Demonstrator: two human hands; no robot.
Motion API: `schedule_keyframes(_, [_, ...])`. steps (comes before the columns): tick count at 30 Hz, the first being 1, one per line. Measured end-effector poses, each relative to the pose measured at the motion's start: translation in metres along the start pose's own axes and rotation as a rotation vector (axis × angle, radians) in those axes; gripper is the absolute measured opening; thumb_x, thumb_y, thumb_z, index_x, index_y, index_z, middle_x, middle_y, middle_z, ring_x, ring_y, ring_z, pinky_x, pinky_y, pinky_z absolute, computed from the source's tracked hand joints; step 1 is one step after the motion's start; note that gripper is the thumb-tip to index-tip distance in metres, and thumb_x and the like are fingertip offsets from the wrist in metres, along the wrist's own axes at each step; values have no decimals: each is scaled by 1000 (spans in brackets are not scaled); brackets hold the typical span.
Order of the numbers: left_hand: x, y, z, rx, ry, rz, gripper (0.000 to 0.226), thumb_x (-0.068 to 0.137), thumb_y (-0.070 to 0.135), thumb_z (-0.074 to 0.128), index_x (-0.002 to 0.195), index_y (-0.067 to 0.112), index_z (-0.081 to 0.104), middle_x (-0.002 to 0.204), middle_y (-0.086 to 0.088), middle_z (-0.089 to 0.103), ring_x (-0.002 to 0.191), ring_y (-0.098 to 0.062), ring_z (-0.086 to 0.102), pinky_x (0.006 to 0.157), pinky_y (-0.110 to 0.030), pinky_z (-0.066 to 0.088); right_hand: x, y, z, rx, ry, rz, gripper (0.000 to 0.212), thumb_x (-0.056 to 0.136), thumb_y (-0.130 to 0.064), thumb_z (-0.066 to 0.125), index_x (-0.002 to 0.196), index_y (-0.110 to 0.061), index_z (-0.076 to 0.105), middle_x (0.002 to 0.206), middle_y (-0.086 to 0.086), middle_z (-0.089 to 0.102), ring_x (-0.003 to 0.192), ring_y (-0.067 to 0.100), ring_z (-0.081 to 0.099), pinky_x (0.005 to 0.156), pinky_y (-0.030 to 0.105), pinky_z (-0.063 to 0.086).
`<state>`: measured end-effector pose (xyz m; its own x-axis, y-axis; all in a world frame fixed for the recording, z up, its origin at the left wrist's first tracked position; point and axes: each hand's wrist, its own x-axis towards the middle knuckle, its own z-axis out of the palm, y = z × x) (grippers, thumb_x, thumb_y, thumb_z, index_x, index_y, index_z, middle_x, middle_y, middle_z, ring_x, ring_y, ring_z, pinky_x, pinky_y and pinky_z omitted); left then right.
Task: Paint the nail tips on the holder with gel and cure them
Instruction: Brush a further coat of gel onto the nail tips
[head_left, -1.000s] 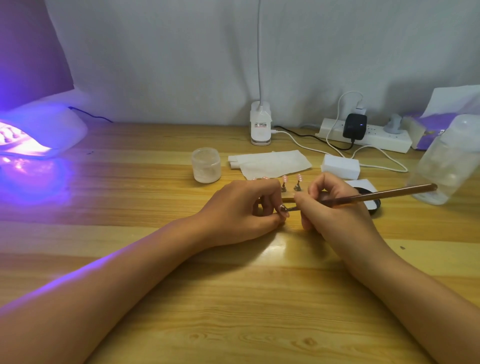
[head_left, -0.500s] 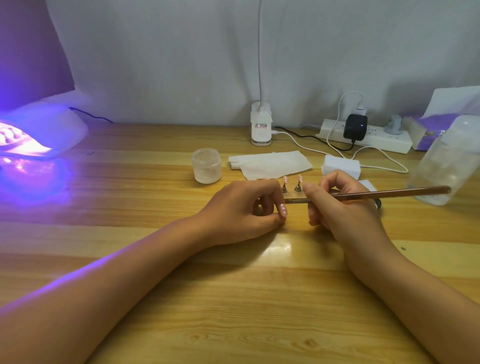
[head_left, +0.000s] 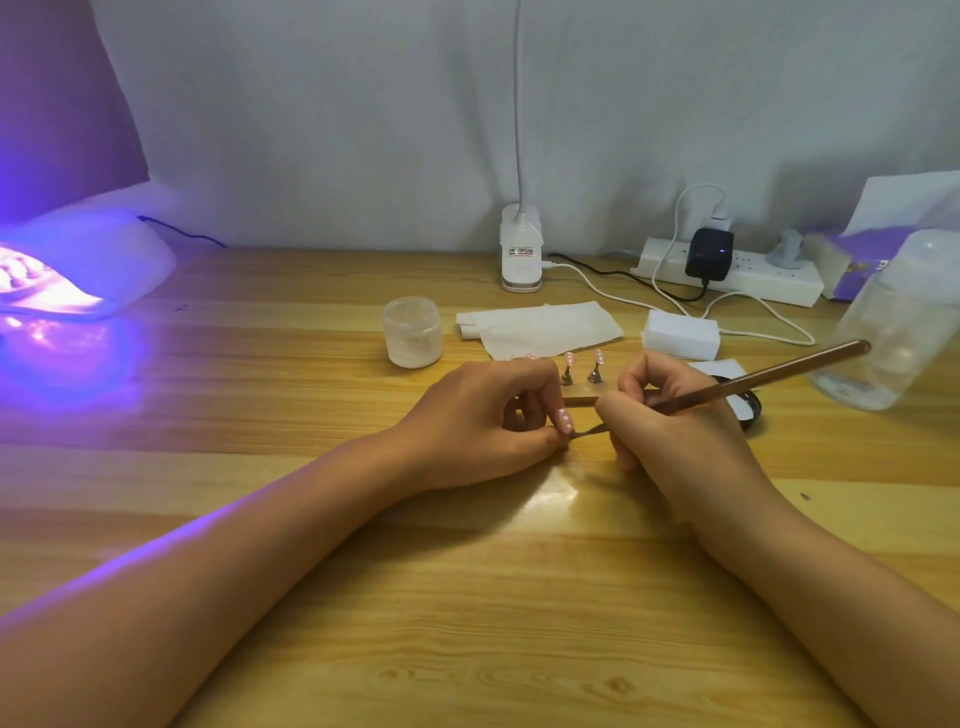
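Observation:
My left hand (head_left: 483, 421) pinches a pink nail tip (head_left: 565, 420) with white dots, held just above the wooden table. My right hand (head_left: 670, 426) grips a long brown brush (head_left: 753, 382), and its fine tip touches the lower edge of that nail tip. Behind my hands lies the holder strip (head_left: 582, 400), partly hidden, with two more pink nail tips (head_left: 584, 359) standing on small metal stands. A small black gel pot (head_left: 750, 408) sits on a white card behind my right hand. The curing lamp (head_left: 78, 265) glows violet at the far left.
A frosted jar (head_left: 413, 332), folded white tissue (head_left: 540, 328) and a white block (head_left: 680, 332) lie behind the holder. A desk lamp base (head_left: 521, 254), a power strip (head_left: 727, 270) with cables, a clear bottle (head_left: 893, 327) and a tissue box (head_left: 857, 260) stand along the back and right.
My right hand has lowered the brush again, so its tip has come back down from beside my fingers to the pink nail tip. My left hand has stayed in place.

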<state>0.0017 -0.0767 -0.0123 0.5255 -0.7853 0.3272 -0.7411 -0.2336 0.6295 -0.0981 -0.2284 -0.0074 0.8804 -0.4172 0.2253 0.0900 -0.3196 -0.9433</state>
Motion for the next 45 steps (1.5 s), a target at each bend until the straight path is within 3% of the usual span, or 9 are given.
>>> schedule_keyframes(3, [0, -1, 0, -4, -1, 2, 16, 84, 18, 75, 80, 30, 65, 65, 19, 56, 60, -4, 50, 58, -20, 35, 2, 2, -1, 94, 56, 10, 23, 86, -9, 61, 69, -15, 47, 47, 0, 49, 43, 8, 44, 42, 17, 36])
schedule_keyframes(9, [0, 0, 0, 1, 6, 18, 16, 84, 16, 75, 79, 27, 64, 66, 21, 57, 61, -3, 51, 57, -15, 34, 0, 2, 1, 42, -24, -34, 22, 91, -16, 65, 76, -10, 50, 52, 2, 58, 45, 5, 53, 47, 14, 41])
schedule_keyframes(16, [0, -2, 1, 26, 19, 20, 12, 84, 20, 75, 81, 27, 65, 69, 24, 57, 62, -2, 52, 57, -14, 34, 2, 2, 0, -84, 4, -50, 19, 82, -6, 63, 74, -3, 45, 57, 9, 46, 54, 19, 43, 54, 32, 37])
schedule_keyframes(21, [-1, -2, 2, 35, 28, 25, 10, 85, 21, 75, 83, 22, 65, 68, 27, 57, 61, 1, 52, 56, -11, 33, 1, 2, -2, 66, 42, -15, 20, 88, -13, 65, 75, -13, 49, 51, 1, 50, 46, 8, 47, 45, 20, 40])
schedule_keyframes(27, [-1, 0, 1, 57, 40, 34, 21, 85, 22, 75, 78, 26, 55, 66, 16, 55, 59, -1, 50, 57, -19, 35, 0, 1, 1, 68, -67, -52, 21, 90, -15, 67, 84, -8, 49, 54, -4, 56, 49, 4, 52, 50, 15, 41])
schedule_keyframes(33, [-1, 1, 1, 65, 39, 23, 28, 85, 23, 75, 76, 35, 52, 63, 19, 53, 59, -1, 49, 56, -17, 33, 0, 1, -1, -62, -48, -61, 15, 89, -11, 64, 82, -13, 51, 61, 4, 53, 57, 14, 49, 58, 34, 44])
schedule_keyframes(39, [-1, 0, 2, 32, 33, 13, 24, 85, 25, 76, 76, 34, 55, 64, 23, 55, 59, -2, 49, 57, -21, 35, 1, 3, -2, -54, 43, -45, 18, 86, -9, 62, 77, -16, 48, 59, 7, 53, 51, 16, 53, 43, 16, 42])
schedule_keyframes(45, [-1, 1, 1, 34, 44, 13, 27, 84, 24, 76, 74, 33, 53, 62, 18, 53, 59, -3, 50, 57, -23, 37, 0, 1, -1, 52, -16, -20, 18, 90, -17, 65, 81, -15, 50, 54, -5, 55, 48, 4, 51, 46, 15, 42])
